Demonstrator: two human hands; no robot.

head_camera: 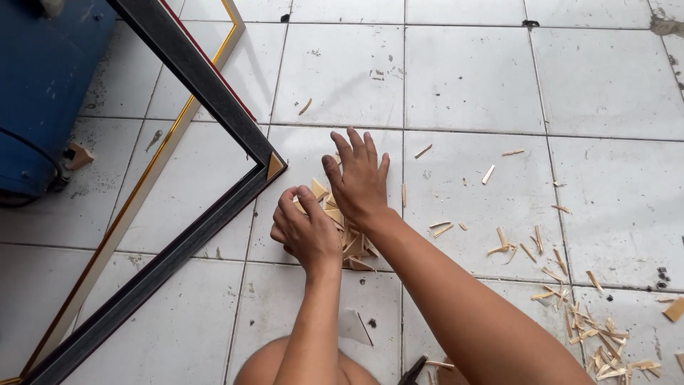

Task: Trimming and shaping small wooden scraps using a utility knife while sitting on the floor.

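Head view: both hands, left hand (308,232) and right hand (358,180), on wooden wedges (350,241)

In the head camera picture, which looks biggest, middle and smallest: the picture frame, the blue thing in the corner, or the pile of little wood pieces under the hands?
1. Picture frame, biggest, though cut off at the edge.
2. Blue thing, also cut off, so unsure.
3. Pile of wood pieces, smallest, partly hidden by the left hand and right hand.

Pale, raw-cut triangular wooden offcuts (347,239), matt and splintery, heaped just right of the corner of the glossy black picture frame (214,93) with its shiny gold inner edge. Beyond that corner, smooth, slightly glossy white ceramic floor tiles (470,71), scuffed and dusty.
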